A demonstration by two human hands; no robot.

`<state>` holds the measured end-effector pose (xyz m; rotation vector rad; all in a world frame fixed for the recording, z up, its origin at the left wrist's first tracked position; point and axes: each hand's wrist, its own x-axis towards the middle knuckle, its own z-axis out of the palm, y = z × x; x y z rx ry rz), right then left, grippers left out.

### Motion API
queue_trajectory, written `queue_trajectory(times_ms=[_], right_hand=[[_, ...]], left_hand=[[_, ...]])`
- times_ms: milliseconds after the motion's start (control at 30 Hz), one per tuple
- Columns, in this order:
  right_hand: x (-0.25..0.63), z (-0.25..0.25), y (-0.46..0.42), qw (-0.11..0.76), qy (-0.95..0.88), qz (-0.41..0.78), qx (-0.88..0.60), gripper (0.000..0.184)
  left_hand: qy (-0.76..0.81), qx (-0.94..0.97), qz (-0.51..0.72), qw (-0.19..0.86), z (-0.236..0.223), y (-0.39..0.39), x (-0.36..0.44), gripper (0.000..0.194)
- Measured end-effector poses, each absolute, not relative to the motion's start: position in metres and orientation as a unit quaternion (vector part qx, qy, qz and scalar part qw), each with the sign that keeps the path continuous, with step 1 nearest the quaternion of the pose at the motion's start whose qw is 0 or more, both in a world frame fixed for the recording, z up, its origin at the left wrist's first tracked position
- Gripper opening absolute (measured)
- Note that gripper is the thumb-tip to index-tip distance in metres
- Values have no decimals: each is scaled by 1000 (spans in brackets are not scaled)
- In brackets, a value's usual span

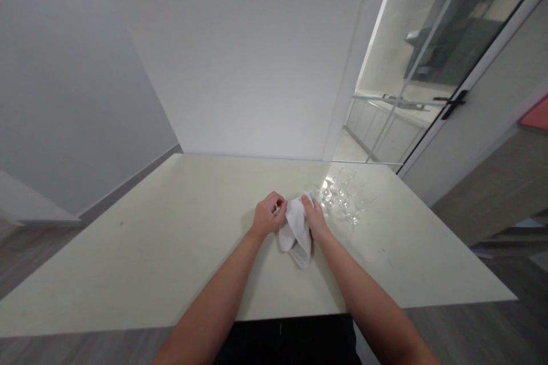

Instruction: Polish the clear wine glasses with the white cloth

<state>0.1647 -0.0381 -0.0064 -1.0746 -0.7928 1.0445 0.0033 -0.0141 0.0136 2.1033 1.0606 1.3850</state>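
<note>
A white cloth (297,231) hangs in loose folds from my hands, over the middle of the table. My right hand (315,218) is closed on its right side, thumb on top of the fabric. At the cloth's upper left edge, my left hand (269,215) is curled with thumb and fingertips pinched together. What sits in that pinch is too small to make out. Just to the right of my right hand lies a cluster of several clear, shiny, glass-like pieces (342,195). Their exact kind cannot be told.
The pale table (141,262) reaches back to a white panel (257,80). On the right stands a white-framed glass door (398,85) with a black handle (454,104). A grey wall (85,80) rises on the left, and dark wood-look flooring (483,331) surrounds the table.
</note>
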Motion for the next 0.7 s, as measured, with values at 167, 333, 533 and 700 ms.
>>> queue_trajectory(times_ms=[167, 333, 533, 700], right_hand=[[165, 0, -46, 643, -463, 382, -476, 56], [159, -1, -43, 669, -354, 498, -424, 42], [162, 0, -41, 619, -319, 585, -415, 41], [166, 0, -43, 561, -356, 618, -420, 34]], left_hand=[[472, 581, 524, 407, 5, 2, 7, 33], [483, 378, 516, 597, 4, 7, 5, 36], [445, 414, 541, 581, 7, 1, 9, 37], [391, 545, 622, 404, 9, -2, 6, 42]])
